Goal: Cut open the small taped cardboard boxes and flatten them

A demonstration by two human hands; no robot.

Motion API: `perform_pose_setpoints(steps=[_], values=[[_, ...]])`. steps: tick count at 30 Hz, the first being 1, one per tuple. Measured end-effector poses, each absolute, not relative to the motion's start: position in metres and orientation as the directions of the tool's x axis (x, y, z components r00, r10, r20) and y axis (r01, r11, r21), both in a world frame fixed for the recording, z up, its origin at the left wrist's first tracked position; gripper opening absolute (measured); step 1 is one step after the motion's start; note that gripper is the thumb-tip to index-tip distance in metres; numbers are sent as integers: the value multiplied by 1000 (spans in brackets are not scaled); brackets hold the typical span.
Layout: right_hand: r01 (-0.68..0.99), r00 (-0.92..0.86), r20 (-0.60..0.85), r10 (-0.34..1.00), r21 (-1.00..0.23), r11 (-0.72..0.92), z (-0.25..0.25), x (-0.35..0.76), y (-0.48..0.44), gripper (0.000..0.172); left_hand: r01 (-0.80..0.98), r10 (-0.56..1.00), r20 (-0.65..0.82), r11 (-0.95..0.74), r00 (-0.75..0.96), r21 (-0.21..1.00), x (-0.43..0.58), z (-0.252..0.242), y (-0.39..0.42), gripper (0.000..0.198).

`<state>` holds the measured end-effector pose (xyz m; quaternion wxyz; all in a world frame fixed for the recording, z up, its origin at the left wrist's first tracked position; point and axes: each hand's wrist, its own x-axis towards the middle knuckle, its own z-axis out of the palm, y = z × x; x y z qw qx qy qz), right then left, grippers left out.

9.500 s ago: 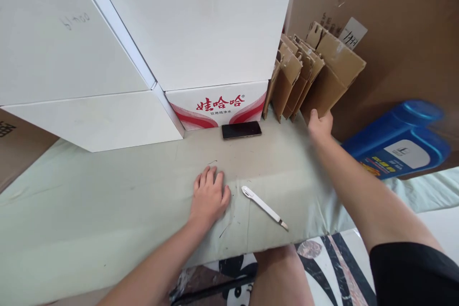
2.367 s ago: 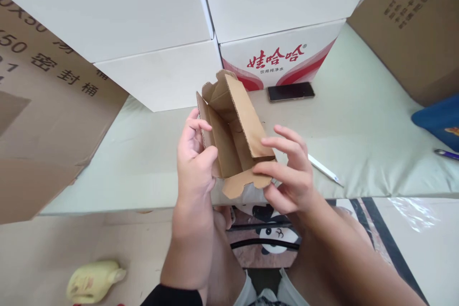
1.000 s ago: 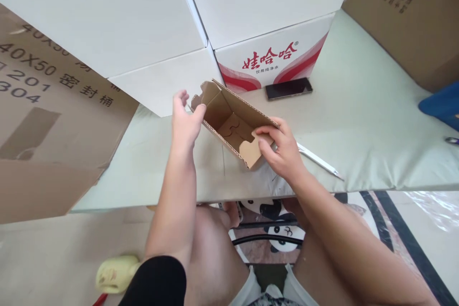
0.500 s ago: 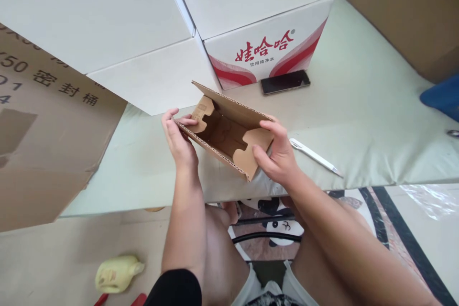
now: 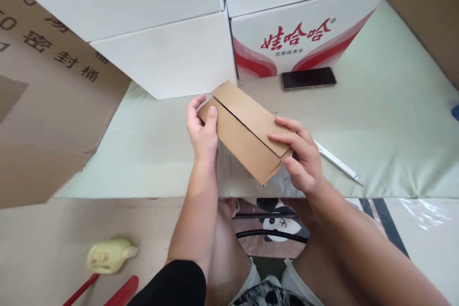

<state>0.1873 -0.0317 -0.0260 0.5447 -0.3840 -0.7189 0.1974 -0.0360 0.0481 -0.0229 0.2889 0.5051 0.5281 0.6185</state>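
Observation:
Between my hands is a small brown cardboard box (image 5: 244,136), its two long top flaps folded down and meeting at a narrow seam. My left hand (image 5: 203,126) grips the box's left end, thumb on the near flap. At the right end, my right hand (image 5: 301,153) has its fingers laid over the far flap and its thumb at the near corner. The inside of the box is hidden by the flaps. Just beyond my right hand, a white pen-like tool (image 5: 339,162) with a thin pointed tip lies on the pale green cloth.
White cartons (image 5: 172,57) are stacked at the back, one with red print (image 5: 297,48). In front of it lies a phone (image 5: 308,79). Large brown cartons stand left (image 5: 46,105) and right (image 5: 426,19). A yellow bottle (image 5: 107,256) is on the floor, left of my legs.
The box's long top flaps, standing up before, are now folded down over the opening and the short end flaps. My right fingers have moved onto the far flap. The view has shifted left.

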Motion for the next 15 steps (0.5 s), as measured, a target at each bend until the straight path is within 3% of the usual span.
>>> perform_pose_setpoints(steps=[8,15], values=[[409,-174,689,704,-600,688,-21,174,-40,32,503,902,306,-122,-303,856,-34,5,29,15],[401,-231,753,616,-503,766,-13,147,-59,25,542,946,187,-16,-263,840,-32,18,14,51]])
